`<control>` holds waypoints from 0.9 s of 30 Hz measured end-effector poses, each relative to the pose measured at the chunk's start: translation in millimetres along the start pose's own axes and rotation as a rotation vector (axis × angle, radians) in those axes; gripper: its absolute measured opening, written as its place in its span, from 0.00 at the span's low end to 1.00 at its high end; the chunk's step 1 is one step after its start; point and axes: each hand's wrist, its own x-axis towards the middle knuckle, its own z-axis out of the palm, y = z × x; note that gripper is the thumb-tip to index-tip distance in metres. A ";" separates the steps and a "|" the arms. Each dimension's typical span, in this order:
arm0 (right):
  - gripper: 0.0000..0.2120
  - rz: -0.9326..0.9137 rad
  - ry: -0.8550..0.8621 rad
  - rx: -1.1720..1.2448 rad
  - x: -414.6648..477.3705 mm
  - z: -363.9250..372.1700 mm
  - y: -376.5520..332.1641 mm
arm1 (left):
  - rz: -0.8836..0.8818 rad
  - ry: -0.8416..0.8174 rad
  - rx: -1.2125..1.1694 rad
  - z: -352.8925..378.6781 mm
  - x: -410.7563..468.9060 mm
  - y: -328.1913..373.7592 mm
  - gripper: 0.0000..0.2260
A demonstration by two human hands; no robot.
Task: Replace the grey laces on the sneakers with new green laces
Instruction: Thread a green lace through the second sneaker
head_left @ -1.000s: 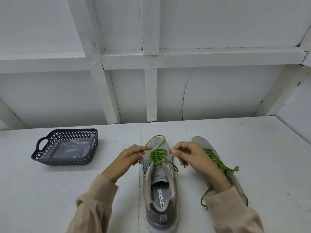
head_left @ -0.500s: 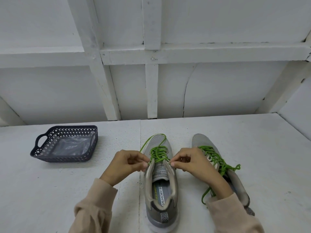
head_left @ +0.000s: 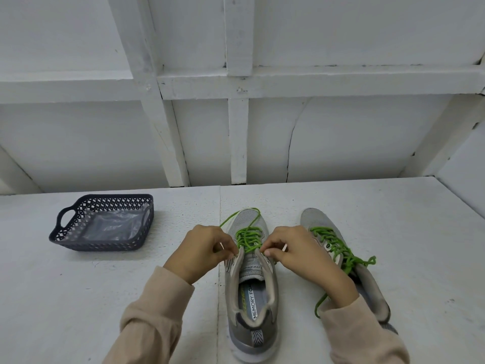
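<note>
Grey sneaker (head_left: 249, 274), insole label reading "MEMORY FO", green lace (head_left: 248, 239)

Both ends of the green lace (head_left: 248, 239) on the middle sneaker (head_left: 252, 334) vanish inside the pinching fingertips of the left hand (head_left: 202, 252) and right hand (head_left: 296, 256). The right wrist (head_left: 338, 290) covers the middle of the right sneaker (head_left: 315, 219). The left sleeve (head_left: 152, 319) and right sleeve (head_left: 359, 334) run off the bottom edge. Whatever the clear plastic (head_left: 112, 227) in the basket (head_left: 99, 245) holds cannot be told

White table (head_left: 78, 298): sneakers (head_left: 252, 298), dark basket (head_left: 99, 243).
</note>
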 end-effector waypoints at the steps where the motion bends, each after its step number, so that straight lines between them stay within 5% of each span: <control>1: 0.06 0.008 0.010 0.020 -0.4 1.1 -1.1 | 0.002 -0.017 0.030 -1.7 0.3 1.9 0.05; 9: 0.11 0.054 0.071 0.119 -3.5 4.8 -0.6 | 0.034 -0.055 0.139 -4.6 3.5 13.9 0.06; 17: 0.08 0.097 0.076 0.265 -8.8 5.9 6.6 | -0.024 0.014 -0.234 0.3 -2.6 7.3 0.13; 22: 0.17 0.101 0.109 0.275 -4.2 10.0 4.8 | -0.017 0.104 -0.243 8.2 -10.1 7.4 0.13; 27: 0.15 0.102 0.157 0.238 0.0 18.4 7.4 | -0.104 0.185 -0.333 14.9 -11.1 6.5 0.12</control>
